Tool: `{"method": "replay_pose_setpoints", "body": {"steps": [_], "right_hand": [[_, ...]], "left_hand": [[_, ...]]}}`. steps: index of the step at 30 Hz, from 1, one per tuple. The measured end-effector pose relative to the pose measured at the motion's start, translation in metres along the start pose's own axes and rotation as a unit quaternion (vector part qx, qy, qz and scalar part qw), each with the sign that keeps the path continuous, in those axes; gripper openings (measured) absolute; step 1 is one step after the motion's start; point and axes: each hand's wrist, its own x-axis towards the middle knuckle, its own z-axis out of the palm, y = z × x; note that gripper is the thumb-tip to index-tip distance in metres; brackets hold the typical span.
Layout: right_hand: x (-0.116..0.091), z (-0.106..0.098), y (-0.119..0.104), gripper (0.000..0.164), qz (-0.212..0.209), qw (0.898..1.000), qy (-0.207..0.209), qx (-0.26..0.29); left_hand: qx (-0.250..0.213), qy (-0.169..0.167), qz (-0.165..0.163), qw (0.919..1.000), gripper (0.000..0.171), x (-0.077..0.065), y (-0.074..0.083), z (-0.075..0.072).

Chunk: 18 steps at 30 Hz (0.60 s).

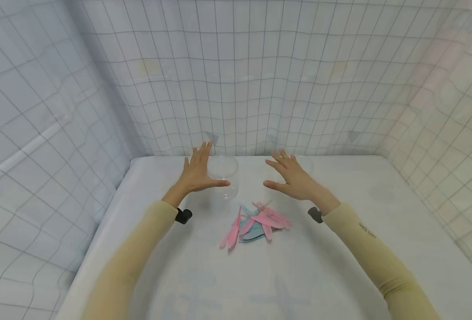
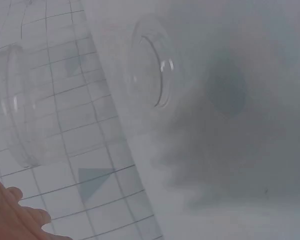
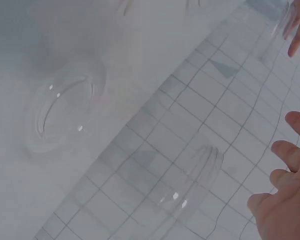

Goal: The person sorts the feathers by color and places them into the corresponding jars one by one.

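Clear jar, left [image 1: 230, 172]: one, transparent, upright on the bench [image 1: 383, 209] toward its far edge, within the spread of the left hand [image 1: 197, 174]. That hand is wide, fingers fanned, thumb reaching across in front of the jar; whether skin meets the wall cannot be told.

Clear jar, right [image 1: 307, 164]: one, transparent, also near the far edge, partly hidden behind the right hand [image 1: 293, 179]. This hand is likewise wide, fingers spread and thumb apart, gripping nothing; contact with the jar cannot be told.

Pink spoon-shaped pieces [image 1: 232, 235] and pale-blue spoon-shaped pieces [image 1: 252, 235]: several of each, loosely heaped nearer the wearer than the jars, between the two forearms; some overlap, exact count unclear.

Sleeves [image 1: 129, 262]: two, pale yellow, small dark lettering on the right one.

Wrist devices [image 1: 184, 216]: two, black, one below each wrist.

Backdrop [image 1: 251, 98]: white, dark grid lines, rippled, behind the bench.
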Motion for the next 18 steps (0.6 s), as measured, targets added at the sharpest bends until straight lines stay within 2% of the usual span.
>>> {"method": "replay_pose_setpoints", "body": {"steps": [3, 6, 12, 18], "right_hand": [[-0.001, 0.012, -0.004, 0.071, -0.028, 0.999, 0.012, 0.037], [-0.002, 0.027, -0.007, 0.066, -0.035, 0.996, 0.007, 0.083], [-0.004, 0.055, -0.005, 0.063, 0.01, 0.987, -0.015, 0.159], [-0.004, 0.074, 0.005, 0.053, 0.049, 0.984, -0.023, 0.167]], "left_hand": [[-0.065, 0.024, -0.008, 0.9975, 0.132, 0.003, -0.008, 0.013], [-0.122, 0.033, -0.019, 0.9918, 0.135, 0.004, -0.015, 0.026], [-0.215, 0.023, -0.036, 0.9756, 0.137, 0.005, -0.023, 0.044], [-0.274, 0.02, -0.034, 0.9608, 0.134, 0.005, -0.027, 0.054]]}}
